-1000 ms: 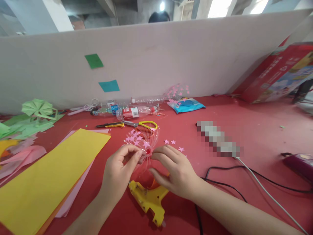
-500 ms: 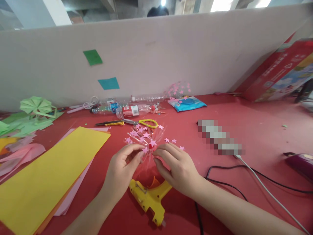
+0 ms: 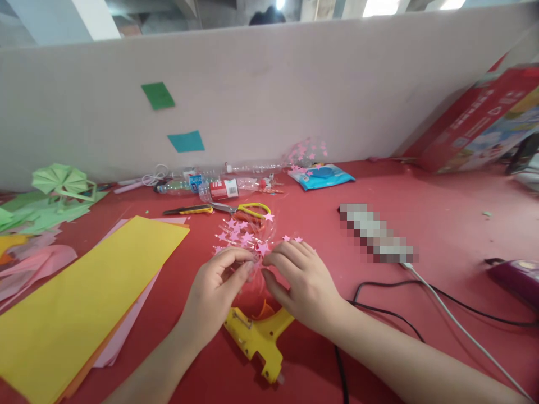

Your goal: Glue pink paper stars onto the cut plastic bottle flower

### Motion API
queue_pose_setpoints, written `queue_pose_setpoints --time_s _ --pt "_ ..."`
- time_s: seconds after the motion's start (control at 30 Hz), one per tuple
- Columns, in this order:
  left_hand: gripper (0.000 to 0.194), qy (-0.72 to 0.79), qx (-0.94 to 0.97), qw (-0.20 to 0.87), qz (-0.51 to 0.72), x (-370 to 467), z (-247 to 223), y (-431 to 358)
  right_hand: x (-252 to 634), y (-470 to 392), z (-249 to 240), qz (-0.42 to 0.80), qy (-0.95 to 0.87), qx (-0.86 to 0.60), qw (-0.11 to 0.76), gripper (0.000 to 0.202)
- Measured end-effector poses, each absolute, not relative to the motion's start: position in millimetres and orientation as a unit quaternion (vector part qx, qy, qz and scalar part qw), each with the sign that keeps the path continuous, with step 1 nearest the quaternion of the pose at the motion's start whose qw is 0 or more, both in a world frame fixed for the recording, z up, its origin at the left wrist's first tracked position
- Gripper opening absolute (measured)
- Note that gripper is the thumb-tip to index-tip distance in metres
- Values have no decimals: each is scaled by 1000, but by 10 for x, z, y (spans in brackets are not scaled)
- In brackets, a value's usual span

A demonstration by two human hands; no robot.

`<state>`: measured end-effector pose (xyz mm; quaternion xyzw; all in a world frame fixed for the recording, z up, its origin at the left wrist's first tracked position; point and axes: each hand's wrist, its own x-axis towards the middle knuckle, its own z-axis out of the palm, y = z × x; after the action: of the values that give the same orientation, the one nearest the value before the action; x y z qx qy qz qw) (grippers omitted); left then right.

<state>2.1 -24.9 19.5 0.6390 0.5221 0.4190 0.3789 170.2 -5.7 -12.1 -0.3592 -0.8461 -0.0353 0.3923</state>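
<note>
Paper [image 3: 96,303] left, stars [image 3: 247,238] behind glue gun [image 3: 257,339]

Soft shadows; lamp [image 3: 281,4] glaring at top; right edge stretched, blurred.

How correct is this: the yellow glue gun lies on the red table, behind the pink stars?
Not behind: the head view shows the yellow glue gun on the red table, in front of the pink stars, on the near side.
</note>
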Motion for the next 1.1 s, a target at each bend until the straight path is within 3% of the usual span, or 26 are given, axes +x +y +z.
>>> queue_pose_setpoints --time_s 0.5,0.7,1.1 --pt "17 521 618 399 432 19 142 -241 1708 -113 -58 43 -853 -340 393 9" --pt "33 508 589 428 460 40 126 -251 1710 -87 -89 31 -849 -340 404 11" --pt "35 487 567 471 468 66 80 -266 1753 -58 -29 -137 -857 -313 387 17"
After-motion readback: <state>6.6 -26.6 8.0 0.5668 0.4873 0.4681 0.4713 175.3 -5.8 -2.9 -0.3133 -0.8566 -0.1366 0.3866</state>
